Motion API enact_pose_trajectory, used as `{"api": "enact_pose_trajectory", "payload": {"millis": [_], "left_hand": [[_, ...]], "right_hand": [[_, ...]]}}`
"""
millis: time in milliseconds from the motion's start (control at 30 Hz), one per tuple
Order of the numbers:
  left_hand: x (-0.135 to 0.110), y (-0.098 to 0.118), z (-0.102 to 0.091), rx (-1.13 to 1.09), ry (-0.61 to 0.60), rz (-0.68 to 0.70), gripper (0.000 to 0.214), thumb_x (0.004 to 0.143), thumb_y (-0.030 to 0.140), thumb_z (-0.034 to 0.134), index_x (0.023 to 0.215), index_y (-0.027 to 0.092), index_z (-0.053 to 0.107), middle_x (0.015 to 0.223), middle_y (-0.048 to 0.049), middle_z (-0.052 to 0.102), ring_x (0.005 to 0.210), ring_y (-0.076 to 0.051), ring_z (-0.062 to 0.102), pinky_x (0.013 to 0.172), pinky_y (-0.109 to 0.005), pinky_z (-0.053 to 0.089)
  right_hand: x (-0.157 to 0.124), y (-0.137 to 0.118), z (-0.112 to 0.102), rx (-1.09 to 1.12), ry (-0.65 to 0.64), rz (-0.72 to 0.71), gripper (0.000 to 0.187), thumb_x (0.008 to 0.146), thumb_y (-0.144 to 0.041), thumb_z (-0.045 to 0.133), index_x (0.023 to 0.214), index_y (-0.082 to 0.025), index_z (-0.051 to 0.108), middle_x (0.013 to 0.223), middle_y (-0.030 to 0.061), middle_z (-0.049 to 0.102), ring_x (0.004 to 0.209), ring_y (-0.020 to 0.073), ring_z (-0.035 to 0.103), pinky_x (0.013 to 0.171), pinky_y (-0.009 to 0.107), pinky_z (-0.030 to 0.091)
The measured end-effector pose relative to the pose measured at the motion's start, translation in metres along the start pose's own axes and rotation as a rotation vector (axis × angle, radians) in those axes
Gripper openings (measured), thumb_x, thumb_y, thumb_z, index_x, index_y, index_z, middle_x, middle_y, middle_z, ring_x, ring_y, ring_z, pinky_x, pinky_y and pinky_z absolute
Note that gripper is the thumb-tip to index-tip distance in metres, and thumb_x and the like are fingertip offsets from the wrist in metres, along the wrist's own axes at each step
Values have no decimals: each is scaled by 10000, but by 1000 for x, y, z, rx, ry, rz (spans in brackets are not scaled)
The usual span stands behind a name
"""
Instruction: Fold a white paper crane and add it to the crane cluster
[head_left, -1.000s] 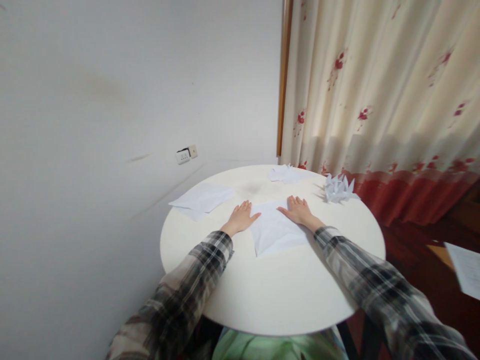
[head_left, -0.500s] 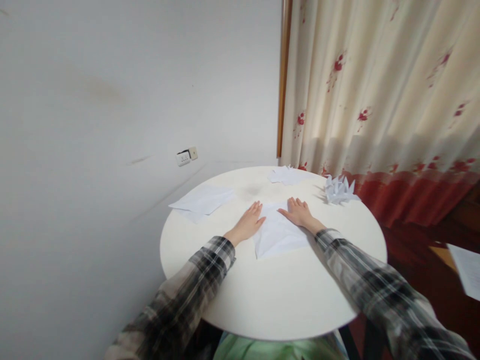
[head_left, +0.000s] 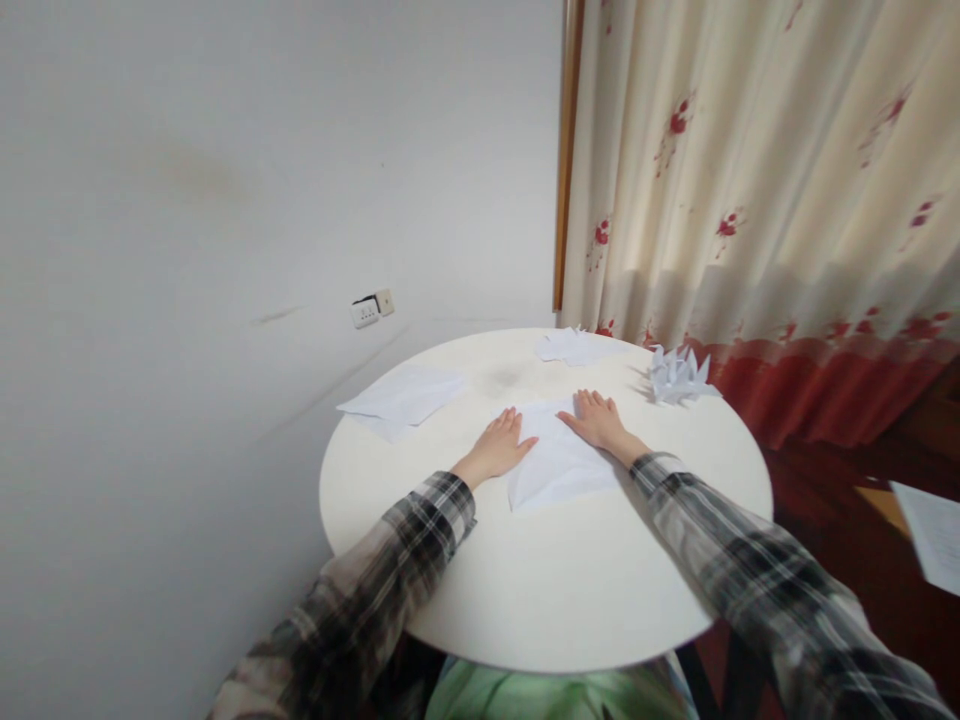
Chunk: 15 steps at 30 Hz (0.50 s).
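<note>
A white sheet of paper [head_left: 562, 465] lies flat on the round white table [head_left: 570, 590] in front of me. My left hand [head_left: 499, 444] rests on the sheet's left edge, palm down, its thumb pointing right across the paper. At the far right corner my right hand [head_left: 598, 418] presses flat, fingers stretched forward and thumb out to the left. Both hands are open, and the parts of the sheet under them are hidden.
More white paper [head_left: 409, 397] lies on the table's left side, and some scraps [head_left: 574, 346] at the far edge. A cluster of pointed folded-paper pieces [head_left: 679, 376] stands at the right. Beyond are a wall socket [head_left: 365, 314] and a curtain [head_left: 765, 200].
My left hand has slid slightly right and down along the paper's edge. My right hand stays nearly in place on the far corner.
</note>
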<state>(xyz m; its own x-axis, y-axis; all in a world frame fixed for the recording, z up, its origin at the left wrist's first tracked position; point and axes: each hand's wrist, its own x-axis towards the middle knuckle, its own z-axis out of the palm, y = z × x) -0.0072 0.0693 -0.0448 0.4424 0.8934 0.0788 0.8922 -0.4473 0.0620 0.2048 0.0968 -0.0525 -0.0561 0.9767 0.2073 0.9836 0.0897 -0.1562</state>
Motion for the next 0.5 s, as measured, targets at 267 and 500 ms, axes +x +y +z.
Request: {"api": "enact_pose_trajectory", "payload": {"millis": [267,500], "left_hand": [[1,3,-2,8,14,-16,680,898,489,221,1358,-10,265,1452,-201,207,1362,-260,151,1095,-350,161],[7,4,-2,-25,53,-16,617,890,418,297,1340,-3,309,1427,-208,273,1346,-266,210,1094,-365,188]], "right_hand": [[-10,-30,-13,685,163,-141,535,871,-333,414,1331,-66,357,1389,187,371,1306,254,299,1085,432,171],[-20,-72,2,1485,-167,-230,500,784,-509,531,1200,-233,511,1256,73,548,1190,196,471,1061,371,285]]}}
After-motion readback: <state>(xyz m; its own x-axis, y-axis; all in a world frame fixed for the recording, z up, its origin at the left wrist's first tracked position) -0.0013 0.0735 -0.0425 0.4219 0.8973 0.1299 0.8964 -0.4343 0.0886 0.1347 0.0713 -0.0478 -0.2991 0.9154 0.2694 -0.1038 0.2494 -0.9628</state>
